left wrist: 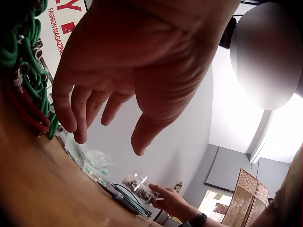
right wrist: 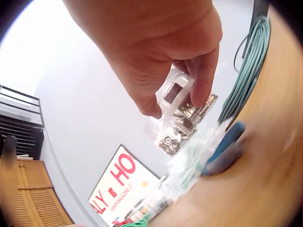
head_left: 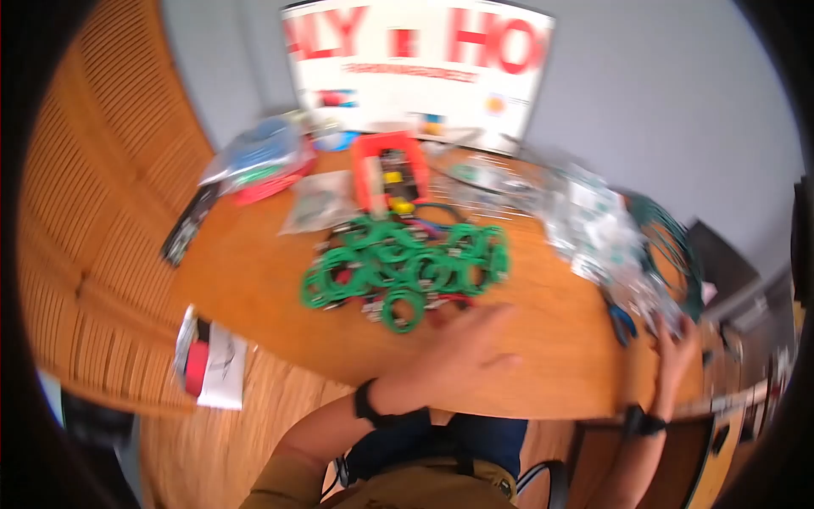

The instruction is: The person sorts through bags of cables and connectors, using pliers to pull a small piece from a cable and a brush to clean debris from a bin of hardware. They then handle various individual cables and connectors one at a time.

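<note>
Right hand (right wrist: 156,47) is pinching a clear tub (right wrist: 176,106) of metal fittings near the blue tool (right wrist: 226,144), on the surface's (head_left: 560,365) right side; left hand (left wrist: 137,71) is hovering, spread; tub is probably handling light, slick, semi-stiff; rim is suiting a grip.

Clr plastic container (right wrist: 178,101) w/ metal pcs (right wrist: 171,142) inside, at R end of table (head_left: 560,356).

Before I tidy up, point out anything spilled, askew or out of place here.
One thing: the white and red packet appears to lie beyond the near-left edge of the table, apart from everything on it. No spill or damage shows, though the head view is blurred.
</note>
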Demonstrator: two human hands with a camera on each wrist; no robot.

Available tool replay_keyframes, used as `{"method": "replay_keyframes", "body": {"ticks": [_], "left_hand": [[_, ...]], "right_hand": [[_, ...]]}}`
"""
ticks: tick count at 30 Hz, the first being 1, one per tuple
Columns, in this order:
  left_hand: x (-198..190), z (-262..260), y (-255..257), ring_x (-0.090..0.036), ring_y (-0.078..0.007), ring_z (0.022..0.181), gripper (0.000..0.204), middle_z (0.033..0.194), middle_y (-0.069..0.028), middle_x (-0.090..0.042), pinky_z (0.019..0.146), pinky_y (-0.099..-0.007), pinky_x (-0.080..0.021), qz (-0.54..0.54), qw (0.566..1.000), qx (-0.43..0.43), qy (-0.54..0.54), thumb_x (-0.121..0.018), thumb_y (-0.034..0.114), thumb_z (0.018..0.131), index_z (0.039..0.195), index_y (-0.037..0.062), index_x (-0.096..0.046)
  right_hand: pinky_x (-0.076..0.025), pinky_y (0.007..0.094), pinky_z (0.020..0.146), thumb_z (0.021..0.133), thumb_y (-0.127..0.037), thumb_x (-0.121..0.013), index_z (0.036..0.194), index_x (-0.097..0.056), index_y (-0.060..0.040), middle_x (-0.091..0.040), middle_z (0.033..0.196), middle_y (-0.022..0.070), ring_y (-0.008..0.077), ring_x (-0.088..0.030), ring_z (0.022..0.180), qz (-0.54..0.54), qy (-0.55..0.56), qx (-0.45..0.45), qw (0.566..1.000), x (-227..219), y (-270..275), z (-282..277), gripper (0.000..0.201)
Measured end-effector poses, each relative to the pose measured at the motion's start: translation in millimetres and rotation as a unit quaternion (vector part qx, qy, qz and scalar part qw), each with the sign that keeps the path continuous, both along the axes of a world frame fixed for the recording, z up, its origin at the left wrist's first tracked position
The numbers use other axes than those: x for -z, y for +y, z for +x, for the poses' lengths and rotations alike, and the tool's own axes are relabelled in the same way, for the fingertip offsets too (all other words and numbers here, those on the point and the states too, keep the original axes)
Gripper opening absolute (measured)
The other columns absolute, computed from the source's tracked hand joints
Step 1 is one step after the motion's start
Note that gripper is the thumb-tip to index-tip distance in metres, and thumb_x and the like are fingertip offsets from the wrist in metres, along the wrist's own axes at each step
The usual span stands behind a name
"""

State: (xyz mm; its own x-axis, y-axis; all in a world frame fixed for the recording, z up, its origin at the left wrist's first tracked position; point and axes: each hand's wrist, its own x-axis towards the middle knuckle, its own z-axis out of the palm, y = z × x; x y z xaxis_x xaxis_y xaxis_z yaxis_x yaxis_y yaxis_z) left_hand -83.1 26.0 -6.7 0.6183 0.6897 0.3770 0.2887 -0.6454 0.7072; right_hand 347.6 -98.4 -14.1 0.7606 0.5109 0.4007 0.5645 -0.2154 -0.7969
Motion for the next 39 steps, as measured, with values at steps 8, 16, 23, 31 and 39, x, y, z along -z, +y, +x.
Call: {"method": "replay_keyframes", "body": {"ticks": [8,16,23,31,39], "left_hand": [[17.7,-8.3,-9.9,-0.050,-0.0426,0.139,0.067,0.147,-0.0252,-0.054,0.115,-0.0493,-0.043,-0.083,0.992,0.077,-0.048,-0.073,0.030,0.100,0.150,-0.0038,-0.043],[4.6,-18.7,-22.9,-0.061,-0.0387,0.131,0.059,0.138,-0.0223,-0.064,0.111,-0.0452,-0.049,-0.076,0.996,0.047,-0.018,-0.079,0.035,0.096,0.139,-0.0007,-0.059],[2.6,-16.2,-23.1,-0.066,-0.0356,0.119,0.058,0.136,-0.0206,-0.066,0.103,-0.0434,-0.053,-0.069,0.996,0.054,0.016,-0.085,0.024,0.089,0.137,0.0001,-0.061],[3.4,-13.1,-21.1,-0.068,-0.0319,0.108,0.059,0.134,-0.0188,-0.067,0.093,-0.0408,-0.055,-0.065,0.996,0.054,0.027,-0.086,0.023,0.088,0.137,0.0008,-0.062],[2.0,-6.5,-21.1,-0.066,-0.0317,0.106,0.057,0.126,-0.0174,-0.069,0.092,-0.0421,-0.055,-0.058,0.996,0.050,0.048,-0.087,0.022,0.086,0.134,0.0003,-0.064]], "right_hand": [[-0.044,0.0239,0.051,0.092,-0.033,-0.086,0.122,-0.062,0.0021,-0.063,0.082,0.0050,0.0085,-0.058,0.061,-0.139,-0.009,0.046,0.989,9.1,-23.5,35.0,0.052],[-0.051,0.0452,0.101,0.086,-0.029,-0.088,0.120,-0.071,0.0003,-0.073,0.118,0.0205,0.0388,-0.066,0.114,-0.133,-0.360,-0.021,0.923,-42.4,10.9,-9.8,0.048],[-0.034,0.0590,0.103,0.094,-0.060,-0.070,0.106,-0.075,-0.0078,-0.077,0.100,0.0107,0.0315,-0.069,0.108,-0.379,-0.348,-0.098,0.852,-58.2,81.3,-40.7,0.053],[-0.035,0.0601,0.098,0.099,-0.059,-0.065,0.100,-0.069,-0.0053,-0.073,0.083,0.0138,0.0335,-0.070,0.094,-0.389,-0.333,-0.145,0.847,-24.2,90.9,-16.3,0.054],[-0.054,0.0337,0.080,0.106,-0.020,-0.066,0.129,-0.063,0.0000,-0.077,0.092,0.0119,0.0186,-0.074,0.088,-0.150,-0.070,-0.233,0.958,-69.7,37.9,39.3,0.031]]}}
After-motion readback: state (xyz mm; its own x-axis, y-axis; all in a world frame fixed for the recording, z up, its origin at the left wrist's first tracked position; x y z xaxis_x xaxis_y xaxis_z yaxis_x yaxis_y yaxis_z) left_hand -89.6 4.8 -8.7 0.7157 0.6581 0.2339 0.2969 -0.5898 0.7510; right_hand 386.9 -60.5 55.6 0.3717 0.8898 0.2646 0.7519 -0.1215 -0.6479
